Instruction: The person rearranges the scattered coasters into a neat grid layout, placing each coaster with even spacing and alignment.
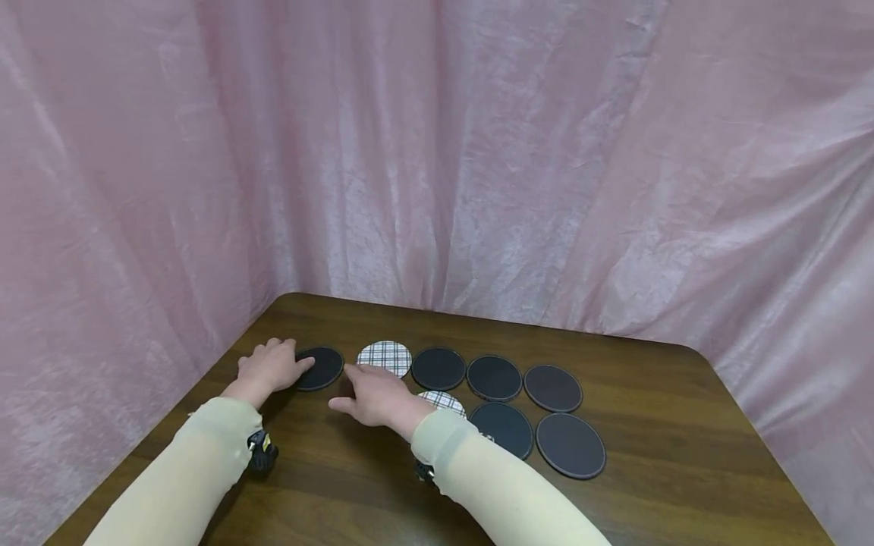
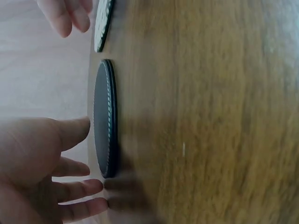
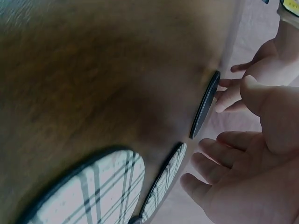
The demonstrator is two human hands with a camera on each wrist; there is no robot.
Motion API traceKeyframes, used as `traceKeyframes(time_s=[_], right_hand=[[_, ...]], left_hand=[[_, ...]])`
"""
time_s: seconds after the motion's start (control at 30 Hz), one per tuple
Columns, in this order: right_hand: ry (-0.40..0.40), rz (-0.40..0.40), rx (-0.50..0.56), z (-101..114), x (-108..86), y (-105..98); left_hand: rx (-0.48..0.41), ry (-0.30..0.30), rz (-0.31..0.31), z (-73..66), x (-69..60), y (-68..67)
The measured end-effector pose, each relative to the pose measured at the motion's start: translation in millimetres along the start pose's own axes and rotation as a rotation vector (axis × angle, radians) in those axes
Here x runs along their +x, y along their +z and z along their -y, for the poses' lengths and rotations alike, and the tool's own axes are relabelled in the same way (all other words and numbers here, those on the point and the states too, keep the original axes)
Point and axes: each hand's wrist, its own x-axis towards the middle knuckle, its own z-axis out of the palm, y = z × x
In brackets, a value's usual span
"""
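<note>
At the left end of the back row lies a round black coaster (image 1: 324,369) with a stitched rim, flat on the table. My left hand (image 1: 269,368) is at its left side, fingers spread and thumb over the near part; in the left wrist view the thumb (image 2: 74,133) appears slightly apart from it. To the right of that coaster is a plaid coaster (image 1: 385,356), white with dark lines. My right hand (image 1: 378,396) hovers just in front of it, fingers extended and holding nothing. Partly behind the right wrist shows a second plaid coaster (image 1: 444,399).
Three more dark coasters, the nearest a black one (image 1: 438,368), continue the back row to the right. Two dark coasters, one black (image 1: 505,426) and one greyish (image 1: 570,445), lie in the front row. A pink curtain (image 1: 478,167) hangs behind the brown wooden table (image 1: 655,425).
</note>
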Motion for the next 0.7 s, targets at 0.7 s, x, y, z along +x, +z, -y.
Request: traceKeyframes(time_s=[0.7], right_hand=[[0.033, 0.012, 0.018, 8.9, -2.2, 3.0]], left_hand=[[-0.004, 0.024, 0.161, 2.5, -8.1, -18.4]])
